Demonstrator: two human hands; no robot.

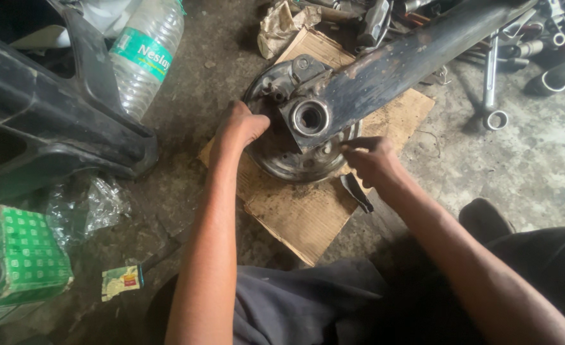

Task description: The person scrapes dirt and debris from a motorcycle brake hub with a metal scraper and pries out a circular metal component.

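From the head camera, a round, rusty metal drum plate (289,156) lies on a stained sheet of cardboard (298,214) spread on the concrete floor (187,96). A long dark metal arm (397,64) crosses over the plate and ends in a square block with a round bearing hole (310,117) at the plate's middle. The left hand (241,128) is curled narrow, gripping the plate's left edge. The right hand (372,160) is pinched at the plate's right rim, with a dark tool (356,191) sticking out below it; whether the fingers clamp the tool I cannot tell.

A black plastic body panel (46,121) lies at the left. Beside it lies a clear plastic bottle (145,54); what it holds I cannot tell. A green box (17,268) sits at lower left, near crumpled clear plastic (91,207). Wrenches (492,83) lie at the upper right.
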